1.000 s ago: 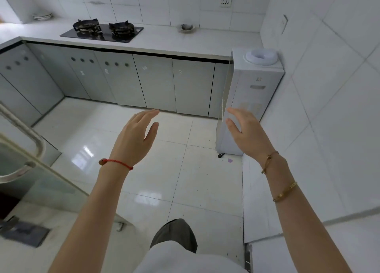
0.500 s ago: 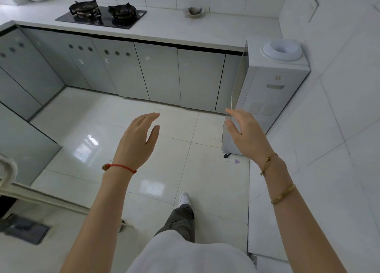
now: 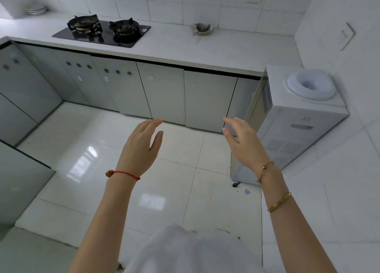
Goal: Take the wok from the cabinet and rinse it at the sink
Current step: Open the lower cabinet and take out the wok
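Note:
A row of grey base cabinets (image 3: 162, 91) runs under the white counter ahead, every door closed. No wok and no sink show in this view. My left hand (image 3: 140, 147) is raised over the floor tiles, fingers apart, holding nothing. My right hand (image 3: 243, 142) hovers level with it, also empty with fingers spread, just in front of the lower edge of the cabinet doors. Both hands are still apart from the cabinets.
A black two-burner gas hob (image 3: 102, 30) sits on the counter (image 3: 205, 50). A small dish (image 3: 202, 28) and stacked plates (image 3: 36, 10) rest further back. A white water dispenser (image 3: 292, 116) stands at the right by the wall. More grey cabinets (image 3: 18, 87) line the left.
The view has moved forward into the kitchen; the cabinets and water dispenser are closer. The door handle at the left has dropped out of sight. Both hands stay raised and empty.

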Motion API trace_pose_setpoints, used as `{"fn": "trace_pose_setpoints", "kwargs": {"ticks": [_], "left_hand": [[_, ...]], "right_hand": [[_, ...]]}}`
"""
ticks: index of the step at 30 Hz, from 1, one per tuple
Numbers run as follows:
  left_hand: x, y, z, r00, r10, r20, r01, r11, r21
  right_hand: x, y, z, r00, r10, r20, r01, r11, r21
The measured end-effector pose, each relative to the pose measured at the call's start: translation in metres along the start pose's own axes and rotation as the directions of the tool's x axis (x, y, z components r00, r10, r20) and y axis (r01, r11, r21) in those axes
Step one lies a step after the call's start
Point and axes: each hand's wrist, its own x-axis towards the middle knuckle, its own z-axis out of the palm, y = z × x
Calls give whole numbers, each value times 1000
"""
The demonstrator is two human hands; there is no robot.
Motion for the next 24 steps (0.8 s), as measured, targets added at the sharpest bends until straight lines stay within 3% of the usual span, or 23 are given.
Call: {"fn": "trace_pose_setpoints", "kwargs": {"ticks": [13,24], "left_hand": [[129,-72,19,998,-48,38,48,999,1],[285,-135,28,991,-135,5,135,991,13]], "right_hand": [[157,8,43,998,-9,57,11,999,-31],[346,-5,67,990,-72,120,69,997,27]]}}
